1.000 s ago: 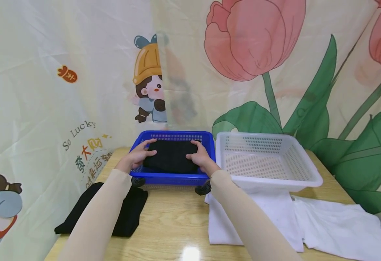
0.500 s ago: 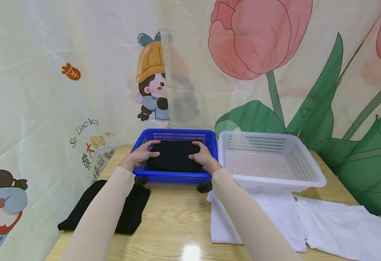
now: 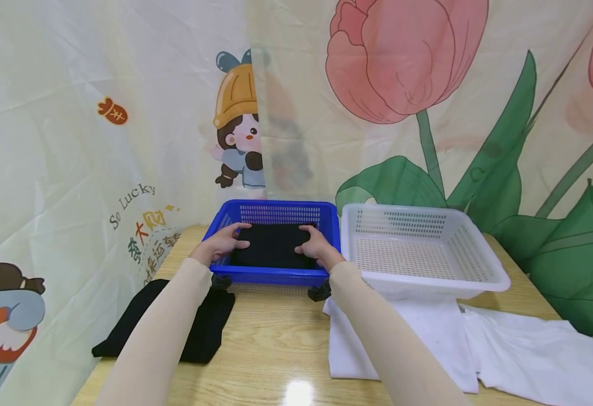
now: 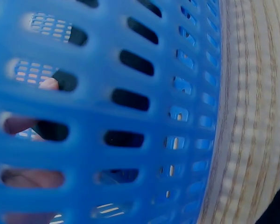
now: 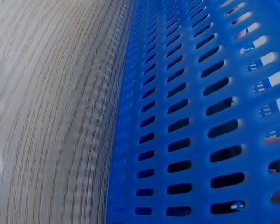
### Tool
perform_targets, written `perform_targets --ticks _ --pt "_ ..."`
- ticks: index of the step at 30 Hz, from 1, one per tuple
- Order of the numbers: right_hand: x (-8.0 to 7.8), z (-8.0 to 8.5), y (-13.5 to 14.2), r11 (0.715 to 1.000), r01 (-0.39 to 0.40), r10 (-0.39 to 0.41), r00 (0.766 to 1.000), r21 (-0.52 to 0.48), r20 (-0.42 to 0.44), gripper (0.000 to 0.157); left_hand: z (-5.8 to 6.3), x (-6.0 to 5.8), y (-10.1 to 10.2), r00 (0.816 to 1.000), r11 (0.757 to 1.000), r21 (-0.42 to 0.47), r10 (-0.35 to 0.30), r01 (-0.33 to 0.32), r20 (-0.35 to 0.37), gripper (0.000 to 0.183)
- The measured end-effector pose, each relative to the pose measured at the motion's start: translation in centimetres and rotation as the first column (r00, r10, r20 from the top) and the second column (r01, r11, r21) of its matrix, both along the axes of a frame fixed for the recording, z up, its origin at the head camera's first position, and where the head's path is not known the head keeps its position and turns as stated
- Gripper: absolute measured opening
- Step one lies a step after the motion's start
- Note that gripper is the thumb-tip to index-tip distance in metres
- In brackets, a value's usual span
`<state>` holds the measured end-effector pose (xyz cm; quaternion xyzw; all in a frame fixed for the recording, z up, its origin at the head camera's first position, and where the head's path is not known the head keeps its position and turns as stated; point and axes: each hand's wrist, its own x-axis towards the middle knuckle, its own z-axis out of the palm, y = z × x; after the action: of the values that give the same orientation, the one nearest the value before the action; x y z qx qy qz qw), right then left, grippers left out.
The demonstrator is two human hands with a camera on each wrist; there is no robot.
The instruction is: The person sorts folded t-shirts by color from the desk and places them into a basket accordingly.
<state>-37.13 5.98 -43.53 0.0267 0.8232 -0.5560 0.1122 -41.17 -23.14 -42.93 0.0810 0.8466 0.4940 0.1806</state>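
Note:
A folded black cloth lies inside the blue plastic basket in the head view. At its left edge my left hand holds it, thumb and fingers over the side. My right hand holds the opposite edge in the same way. Both wrists reach over the basket's front rim. The left wrist view is filled by the slotted basket wall, with bits of fingers and dark cloth through the slots. Dark cloth also shows behind the slotted wall in the right wrist view. The cloth's underside is hidden.
A white plastic basket stands right of the blue one. Folded white cloth and another white cloth lie before it on the wooden table. More black cloth lies at left, partly behind the left sleeve. A printed curtain hangs behind.
The black cloth has sunk a little lower into the blue basket, with both hands staying at its sides. The head view has shifted slightly.

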Motion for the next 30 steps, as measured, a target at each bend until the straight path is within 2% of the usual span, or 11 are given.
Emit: perform_targets --ticks 4,12,20,26,30 --pt "0.17 0.06 0.09 1.0 -0.012 0.011 0.999 0.021 0.042 0.076 -0.12 -0.02 -0.04 1.0 0.999 -0.05 0.005 -0.005 0.008 0.065" --pt "0.19 0.23 0.29 0.999 -0.052 0.051 0.994 0.013 0.092 0.078 -0.05 0.08 0.13 0.999 0.996 -0.089 0.012 -0.008 0.047 0.069" --pt "0.33 0.58 0.43 0.998 -0.07 0.07 0.993 0.002 0.094 0.078 -0.05 -0.23 0.31 0.995 1.0 -0.017 0.013 -0.012 0.101 0.076" --pt "0.4 0.66 0.35 0.995 -0.097 0.095 0.989 0.012 0.109 0.079 -0.29 -0.18 0.14 0.994 1.0 -0.015 0.019 -0.018 0.11 0.085" --pt "0.67 0.58 0.39 0.994 -0.106 0.108 0.988 -0.021 0.108 0.079 -0.18 -0.03 0.12 0.992 1.0 -0.008 0.002 -0.001 0.128 0.082"
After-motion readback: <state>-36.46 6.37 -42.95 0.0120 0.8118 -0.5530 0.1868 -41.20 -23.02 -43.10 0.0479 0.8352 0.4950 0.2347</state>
